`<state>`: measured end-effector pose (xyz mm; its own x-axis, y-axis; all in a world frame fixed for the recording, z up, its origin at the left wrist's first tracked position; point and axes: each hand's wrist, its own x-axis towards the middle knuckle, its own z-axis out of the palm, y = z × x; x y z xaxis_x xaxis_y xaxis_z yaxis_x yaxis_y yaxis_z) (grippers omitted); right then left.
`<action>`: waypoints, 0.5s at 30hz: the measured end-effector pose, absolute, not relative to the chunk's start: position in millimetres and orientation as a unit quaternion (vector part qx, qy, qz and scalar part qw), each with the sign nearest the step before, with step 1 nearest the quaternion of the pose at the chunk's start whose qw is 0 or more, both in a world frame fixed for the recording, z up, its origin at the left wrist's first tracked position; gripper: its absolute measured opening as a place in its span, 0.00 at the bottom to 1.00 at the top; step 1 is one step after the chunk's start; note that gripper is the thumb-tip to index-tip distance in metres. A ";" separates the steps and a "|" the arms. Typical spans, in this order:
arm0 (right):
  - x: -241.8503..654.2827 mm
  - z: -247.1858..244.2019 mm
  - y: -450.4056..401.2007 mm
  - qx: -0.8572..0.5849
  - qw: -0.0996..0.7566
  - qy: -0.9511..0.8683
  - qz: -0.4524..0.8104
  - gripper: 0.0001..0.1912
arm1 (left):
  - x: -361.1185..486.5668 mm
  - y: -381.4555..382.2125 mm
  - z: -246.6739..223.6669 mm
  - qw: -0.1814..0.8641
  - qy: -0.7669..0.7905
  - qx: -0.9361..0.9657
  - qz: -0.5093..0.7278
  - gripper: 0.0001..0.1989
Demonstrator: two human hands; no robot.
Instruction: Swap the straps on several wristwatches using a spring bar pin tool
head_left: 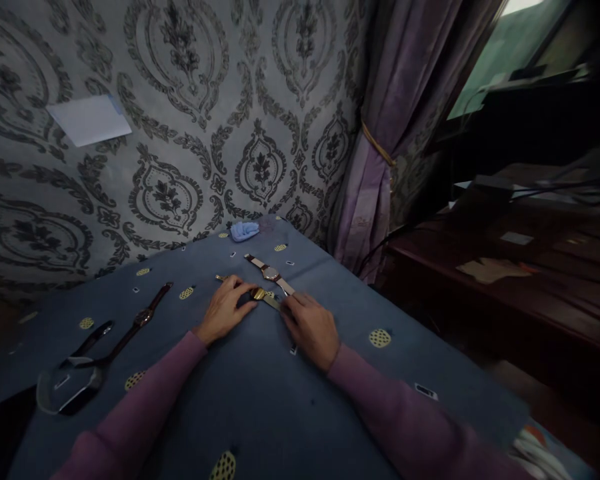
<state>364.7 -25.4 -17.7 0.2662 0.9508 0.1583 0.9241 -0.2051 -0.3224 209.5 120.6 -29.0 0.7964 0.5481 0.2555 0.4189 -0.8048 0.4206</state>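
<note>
A gold wristwatch [259, 293] lies stretched out on the blue pineapple-print cloth [260, 413]. My left hand [226, 310] is closed on its case, thumb and fingers at its edge, with one end of the band showing beyond the knuckles. My right hand [311, 330] has its fingers closed at the other end of that band, its fingertips partly hidden and blurred. Just behind lies a second watch [270, 273] with a pale dial and a strap light on its upturned side; its near end reaches my right fingers.
At left lie a brown-strapped watch [143, 317], a black band [93, 339] and a looped grey-and-black band [75, 400]. A crumpled light-blue cloth [244, 231] sits by the patterned wall. A purple curtain [367, 193] and a dark red table [545, 307] stand at right.
</note>
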 end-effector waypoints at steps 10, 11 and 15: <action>370.1 -24.7 -25.6 -0.756 0.241 -0.609 0.000 0.05 | 208.4 118.1 -27.8 0.183 0.273 0.922 0.206 0.15; 371.0 -24.1 -27.0 -0.751 0.254 -0.610 -0.008 0.06 | 205.7 115.5 -27.8 0.182 0.280 0.919 0.212 0.15; 365.9 -20.0 -38.0 -0.689 0.285 -0.665 -0.020 0.11 | 181.4 92.7 -29.5 0.174 0.305 0.907 0.231 0.04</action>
<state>365.9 -38.0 -20.0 0.1136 0.9064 0.4068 0.9288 0.0485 -0.3675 181.4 92.7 -29.5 0.7065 0.6343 0.3138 0.4737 -0.7534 0.4561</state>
